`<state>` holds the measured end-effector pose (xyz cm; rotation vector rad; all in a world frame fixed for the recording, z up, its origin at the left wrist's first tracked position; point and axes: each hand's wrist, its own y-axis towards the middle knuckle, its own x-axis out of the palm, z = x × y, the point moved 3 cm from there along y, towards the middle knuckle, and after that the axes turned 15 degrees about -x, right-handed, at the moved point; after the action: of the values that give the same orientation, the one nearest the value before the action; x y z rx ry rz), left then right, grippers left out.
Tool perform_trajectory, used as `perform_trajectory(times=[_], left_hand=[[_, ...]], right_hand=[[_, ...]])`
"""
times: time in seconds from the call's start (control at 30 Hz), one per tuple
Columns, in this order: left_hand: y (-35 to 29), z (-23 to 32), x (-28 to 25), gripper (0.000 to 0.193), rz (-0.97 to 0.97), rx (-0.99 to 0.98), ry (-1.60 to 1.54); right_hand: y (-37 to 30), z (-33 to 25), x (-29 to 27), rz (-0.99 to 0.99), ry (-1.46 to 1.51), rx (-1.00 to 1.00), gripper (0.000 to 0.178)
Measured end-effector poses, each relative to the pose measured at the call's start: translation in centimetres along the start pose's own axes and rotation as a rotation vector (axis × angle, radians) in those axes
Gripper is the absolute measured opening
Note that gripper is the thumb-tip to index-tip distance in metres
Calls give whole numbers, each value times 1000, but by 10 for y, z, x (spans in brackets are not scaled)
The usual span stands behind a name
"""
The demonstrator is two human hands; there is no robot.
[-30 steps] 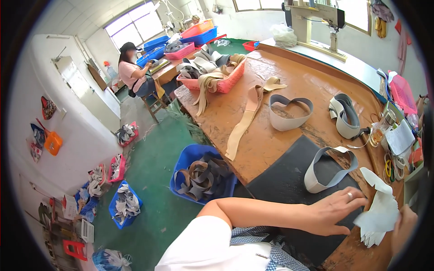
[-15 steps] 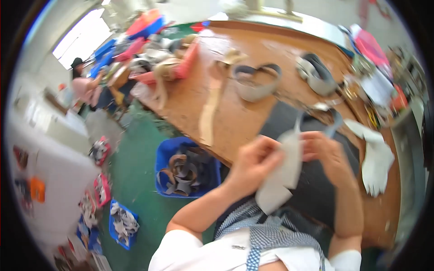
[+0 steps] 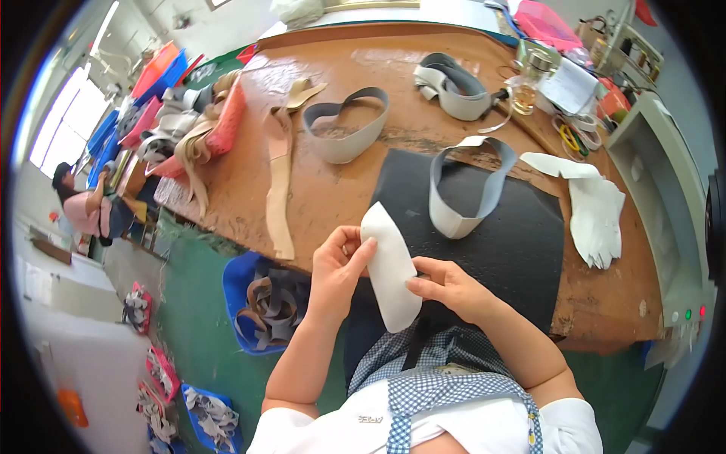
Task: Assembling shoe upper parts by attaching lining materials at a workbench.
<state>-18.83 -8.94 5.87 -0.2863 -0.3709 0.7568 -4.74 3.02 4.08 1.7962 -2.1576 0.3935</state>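
Between my hands is a white elongated piece of sheet material (image 3: 390,265) with a rounded lower end, held over the near edge of the table. My left hand (image 3: 339,265) pinches its left edge, thumb on top. On the opposite edge, lower down, my right hand (image 3: 448,287) grips it between thumb and bent fingers. Just beyond, a grey strip curled into a loop (image 3: 460,216) stands on a black mat (image 3: 522,257). White gloves (image 3: 597,216) lie right of the mat.
Farther back are another grey loop (image 3: 340,147), a coiled grey strip (image 3: 457,94), a long beige strip (image 3: 280,197) and a glass jar (image 3: 524,94). A red basket of strips (image 3: 227,121) sits left. Below stands a blue bin (image 3: 240,276); a co-worker (image 3: 83,204) is far left.
My view has swung to the right. The white piece, earlier overlapping another flap, now shows as one smooth piece, and the hands have changed their hold on it. The grey loop now stands clear of my hands.
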Motion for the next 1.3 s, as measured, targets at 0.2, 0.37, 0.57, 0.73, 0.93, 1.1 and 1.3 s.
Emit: perform_trajectory(times=[0.2,0.37,0.57,0.73,0.93,1.1,1.3], left_hand=[[1,3,36,14,-184,53,132],[29,12,67,16,-174,221,587],[65,6,116,34,-86,1131,1348],[91,-1,131,23,-212,757,1339],[77,-8,131,27,-223,412,777],[70,-18,116,16,-239,295,583],[64,-29,134,21,-292,85,482]], right_hand=[[-15,-3,-13,127,-5,-115,33],[-37,-8,-39,305,-116,-175,25],[-77,-18,-72,633,-302,-302,21],[-96,-17,-88,692,-216,-345,33],[-95,-33,-89,833,-628,-449,25],[-75,-46,-82,831,-481,-543,17],[-75,-41,-94,806,-326,-543,22]])
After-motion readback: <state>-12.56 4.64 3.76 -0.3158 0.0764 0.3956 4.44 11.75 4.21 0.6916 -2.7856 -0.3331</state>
